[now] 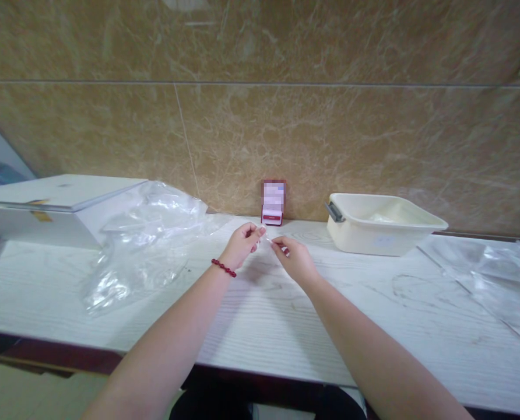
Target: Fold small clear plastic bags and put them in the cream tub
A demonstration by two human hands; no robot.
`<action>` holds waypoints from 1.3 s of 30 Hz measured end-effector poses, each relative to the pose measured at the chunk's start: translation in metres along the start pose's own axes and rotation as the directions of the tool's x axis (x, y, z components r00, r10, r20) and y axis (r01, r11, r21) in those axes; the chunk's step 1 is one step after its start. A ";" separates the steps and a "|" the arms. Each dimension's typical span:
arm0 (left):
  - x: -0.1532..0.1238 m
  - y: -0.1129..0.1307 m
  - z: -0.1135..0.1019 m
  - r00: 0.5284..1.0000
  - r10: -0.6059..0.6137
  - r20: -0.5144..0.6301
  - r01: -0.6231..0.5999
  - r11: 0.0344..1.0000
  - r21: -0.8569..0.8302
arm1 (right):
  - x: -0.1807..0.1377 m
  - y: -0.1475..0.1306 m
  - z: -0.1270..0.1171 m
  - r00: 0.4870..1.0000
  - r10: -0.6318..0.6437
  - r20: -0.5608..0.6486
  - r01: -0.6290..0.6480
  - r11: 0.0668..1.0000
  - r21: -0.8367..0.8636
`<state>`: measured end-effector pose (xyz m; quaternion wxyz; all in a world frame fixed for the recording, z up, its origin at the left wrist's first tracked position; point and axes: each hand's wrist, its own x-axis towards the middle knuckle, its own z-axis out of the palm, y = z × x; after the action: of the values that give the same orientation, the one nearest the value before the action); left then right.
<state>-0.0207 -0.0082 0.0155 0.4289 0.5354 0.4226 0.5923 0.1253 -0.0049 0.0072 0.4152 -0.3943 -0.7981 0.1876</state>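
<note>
"Where's the small pale piece (267, 238)?"

"Between the two hands, over the tabletop (251, 326), nearer its back edge than its front one, just in front of the red-framed device (271, 217) standing along that back edge."

"How does each grip stand?"

"The left hand (245, 242) pinches it between thumb and fingers. The right hand (291, 254) has its fingertips drawn together, apparently on the thin near end; what exactly lies between them is too small to tell."

"Heavy?"

"I'd judge it very light; fingertips alone carry it."

"Stiff or soft?"

"I can't tell. It looks thin, so I'd expect it to bend or crease if squeezed hard. It may be slick too, if it's plastic."

"So where would you hold it?"

"At its two ends, thumb pad against fingertip, lightly, leaving the middle free. A whole-hand grasp would bury something that small, and a hard tug might tear it."
</note>
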 end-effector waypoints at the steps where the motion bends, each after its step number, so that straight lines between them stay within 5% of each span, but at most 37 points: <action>1: 0.001 0.000 -0.002 1.000 -0.001 -0.009 0.001 1.000 -0.010 | 0.001 0.001 -0.001 1.000 0.003 -0.013 -0.003 1.000 -0.009; 12: 0.010 -0.003 -0.018 0.983 0.056 -0.173 -0.031 0.989 0.142 | 0.008 0.011 -0.021 0.964 0.133 -0.230 -0.151 0.987 -0.060; 23: 0.015 -0.005 -0.019 0.949 0.072 -0.307 -0.118 0.984 -0.136 | 0.010 0.016 -0.022 0.941 0.253 -0.226 -0.234 0.967 0.104; 28: 0.010 0.001 -0.016 0.958 0.110 -0.266 -0.099 0.994 0.055 | 0.004 0.007 -0.016 0.979 0.153 -0.136 -0.135 0.982 0.132; 33: 0.004 0.007 -0.010 0.967 0.203 -0.156 -0.176 0.969 0.173 | -0.001 0.001 -0.012 0.994 0.052 -0.098 -0.056 0.998 -0.040; 39: 0.002 0.010 -0.014 0.973 0.225 -0.050 -0.197 0.925 0.324 | 0.006 0.006 -0.020 0.982 0.172 -0.081 -0.173 0.985 0.002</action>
<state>-0.0354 -0.0096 0.0245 0.2526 0.6135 0.4703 0.5820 0.1427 0.0026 0.0184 0.4284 -0.4702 -0.7440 0.2047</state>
